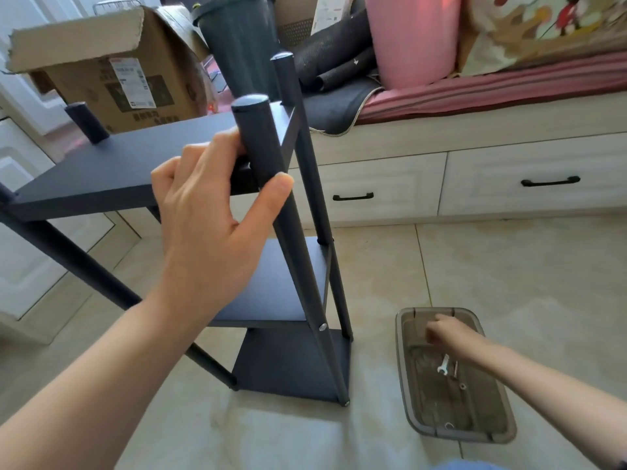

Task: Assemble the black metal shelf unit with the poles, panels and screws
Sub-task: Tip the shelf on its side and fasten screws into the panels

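On the tiled floor (509,266) lies a shallow, smoky see-through plastic tray (505,425) with rounded corners; in it sit a small flat silver wrench (443,364), a thin metal piece beside it, and a couple of tiny bits of hardware (too small to name). The right hand (444,332) reaches down into the tray's far end with its fingers curled, but whether its grip is pinching anything cannot be told. The black metal shelf unit (271,286) stands upright on the floor just left of the tray: three flat, matte, rectangular panels stacked between round, smooth poles, with a silver screw head (322,327) showing on the near pole at the middle panel. The left hand (210,212) holds the near front pole (261,144) just below its capped top, thumb on one side and fingers wrapped round the other, at the level of the top panel (112,164). Behind stand an open cardboard box (101,69), a dark ribbed bin (241,39), and a pale drawer bench (475,171) bearing a pink cushion (410,35).
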Motion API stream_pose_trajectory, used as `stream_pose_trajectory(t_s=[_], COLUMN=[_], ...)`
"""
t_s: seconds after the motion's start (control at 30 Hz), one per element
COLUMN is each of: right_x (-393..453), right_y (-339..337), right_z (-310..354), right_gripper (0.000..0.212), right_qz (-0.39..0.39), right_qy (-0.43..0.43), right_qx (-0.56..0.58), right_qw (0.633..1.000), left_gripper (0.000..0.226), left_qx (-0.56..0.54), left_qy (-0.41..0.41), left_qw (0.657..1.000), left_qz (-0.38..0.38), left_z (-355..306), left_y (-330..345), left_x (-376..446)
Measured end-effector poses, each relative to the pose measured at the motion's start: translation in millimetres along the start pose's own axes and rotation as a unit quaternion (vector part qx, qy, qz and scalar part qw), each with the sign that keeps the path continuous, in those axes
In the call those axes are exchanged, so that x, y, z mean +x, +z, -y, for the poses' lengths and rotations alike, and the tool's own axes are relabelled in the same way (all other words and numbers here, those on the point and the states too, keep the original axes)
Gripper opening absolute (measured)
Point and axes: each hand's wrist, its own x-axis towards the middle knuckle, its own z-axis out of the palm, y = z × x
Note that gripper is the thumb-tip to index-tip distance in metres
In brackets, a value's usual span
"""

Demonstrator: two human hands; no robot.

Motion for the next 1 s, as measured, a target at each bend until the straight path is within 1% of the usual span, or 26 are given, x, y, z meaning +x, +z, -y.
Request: stream_pose_trajectory(t_s=[0.13,0.23,0.3,0.33,0.4,0.53,0.6,0.7,0.8,0.9,1.0], right_x=[-27,-49,-62,-68,-77,-86,-84,-80,-77,-72,-68], right_y=[-33,-65,-90,-104,-129,-168,-178,-182,-174,-173,-185], right_z=[10,39,68,84,116,174,197,225,243,248,254], right_gripper=[0.014,0.025,0.021,0.015,0.006,0.014,0.020,0.030,0.032,0.027,0.029], right_qz=[-0.067,-0.117,-0.157,-0.172,-0.196,-0.210,-0.211,-0.188,-0.150,-0.162,-0.177], right_qy=[0.016,0.004,-0.021,-0.031,-0.048,-0.050,-0.043,-0.041,-0.063,-0.069,-0.070], right_qx=[0.119,0.229,0.292,0.337,0.442,0.618,0.654,0.682,0.697,0.714,0.713], right_qw=[0.991,0.966,0.943,0.925,0.874,0.756,0.725,0.706,0.698,0.678,0.675], left_gripper=[0.038,0.036,0.039,0.041,0.041,0.036,0.033,0.024,0.028,0.034,0.027], left_qx=[-0.006,-0.013,-0.008,-0.003,0.002,0.012,0.017,0.014,0.000,-0.003,-0.022], left_qy=[-0.008,-0.006,-0.004,-0.002,-0.006,-0.015,-0.016,-0.018,-0.018,-0.025,-0.049], left_qw=[1.000,1.000,1.000,1.000,1.000,1.000,0.999,0.999,0.999,0.999,0.998], left_qz=[0.004,0.006,0.005,0.006,0.014,0.023,0.030,0.033,0.031,0.037,0.031], left_z=[-2,-5,-5,-6,-7,-11,-11,-10,-10,-7,-1], left_y=[-1,-1,-1,-1,-1,-3,-5,-7,-5,-4,-12], left_x=[0,2,4,4,6,9,11,13,13,17,26])
